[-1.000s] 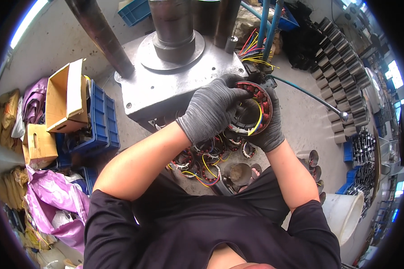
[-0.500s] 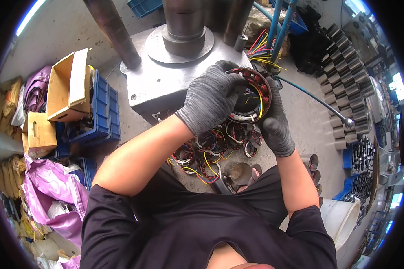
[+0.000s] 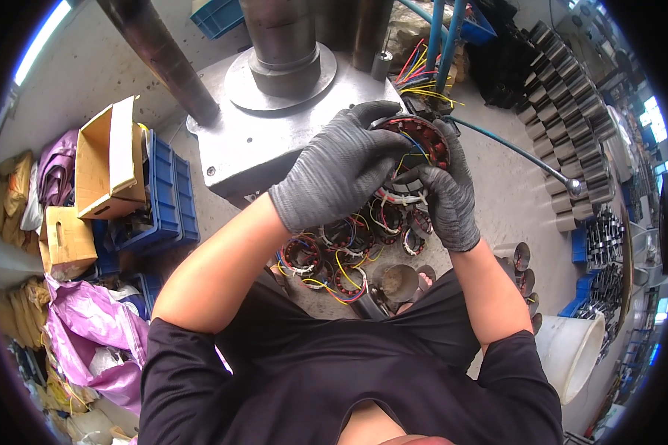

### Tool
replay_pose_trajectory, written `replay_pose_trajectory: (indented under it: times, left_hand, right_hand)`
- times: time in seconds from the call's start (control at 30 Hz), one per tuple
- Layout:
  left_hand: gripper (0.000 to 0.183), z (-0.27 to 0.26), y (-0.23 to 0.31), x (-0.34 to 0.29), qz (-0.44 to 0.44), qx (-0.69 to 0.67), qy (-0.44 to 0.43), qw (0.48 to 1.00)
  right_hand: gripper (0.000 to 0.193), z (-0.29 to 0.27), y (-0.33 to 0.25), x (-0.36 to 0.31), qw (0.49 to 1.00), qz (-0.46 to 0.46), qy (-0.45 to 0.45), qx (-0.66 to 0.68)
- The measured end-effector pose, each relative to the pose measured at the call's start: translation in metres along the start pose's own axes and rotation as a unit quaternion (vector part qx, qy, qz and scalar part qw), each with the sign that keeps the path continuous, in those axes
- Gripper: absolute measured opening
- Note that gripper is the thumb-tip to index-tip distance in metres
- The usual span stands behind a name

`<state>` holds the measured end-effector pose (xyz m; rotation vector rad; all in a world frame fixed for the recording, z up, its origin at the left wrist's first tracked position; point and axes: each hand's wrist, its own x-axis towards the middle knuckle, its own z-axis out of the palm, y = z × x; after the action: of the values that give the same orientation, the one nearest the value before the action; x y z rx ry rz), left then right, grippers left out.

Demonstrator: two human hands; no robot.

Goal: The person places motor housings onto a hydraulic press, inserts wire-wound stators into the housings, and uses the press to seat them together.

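A ring-shaped motor stator [image 3: 436,145] with red insulation, white lacing and thin coloured wires is held up between my gloved hands, tilted so that its inside shows. My left hand [image 3: 341,165] grips its left rim, thumb toward the opening. My right hand [image 3: 454,202] wraps the right side, with its thumb and a fingertip across the lower opening near the wires. Below my hands, several more stators [image 3: 302,254] with red, blue and yellow leads sit on the floor. Part of the held ring is hidden by my gloves.
Ahead stands a machine with a flat metal table [image 3: 234,144], a round ram [image 3: 278,37] and thick posts [image 3: 159,63]. A ball-ended lever [image 3: 574,186] sticks out right, near stacked steel cylinders [image 3: 571,126]. Left are a cardboard box [image 3: 100,167] and blue crates [image 3: 185,196]. A white bucket [image 3: 571,348] stands lower right.
My right thumb and fingers have moved inward over the stator's lower opening, at the wires. The stator has tilted slightly, and my left hand has shifted a little left in view.
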<state>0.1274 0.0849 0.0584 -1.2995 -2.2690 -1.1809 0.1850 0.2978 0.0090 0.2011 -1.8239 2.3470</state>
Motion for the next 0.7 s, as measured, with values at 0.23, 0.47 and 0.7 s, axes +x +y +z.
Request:
replay_pose_trajectory:
  times: [0.23, 0.47, 0.7]
  left_hand:
    - [0.077, -0.023, -0.005, -0.004, -0.146, -0.33, -0.045, 0.931]
    - [0.096, -0.013, -0.01, -0.002, -0.028, -0.012, -0.082, 0.996]
    - [0.073, -0.003, -0.005, 0.005, 0.053, 0.116, -0.1, 0.987]
  right_hand:
    - [0.065, -0.014, -0.011, 0.008, 0.999, 0.022, 0.025, 0.031]
    - [0.061, -0.012, -0.006, 0.009, 0.999, 0.009, 0.039, -0.027]
    - [0.062, -0.014, -0.016, 0.006, 0.999, 0.048, 0.005, 0.018]
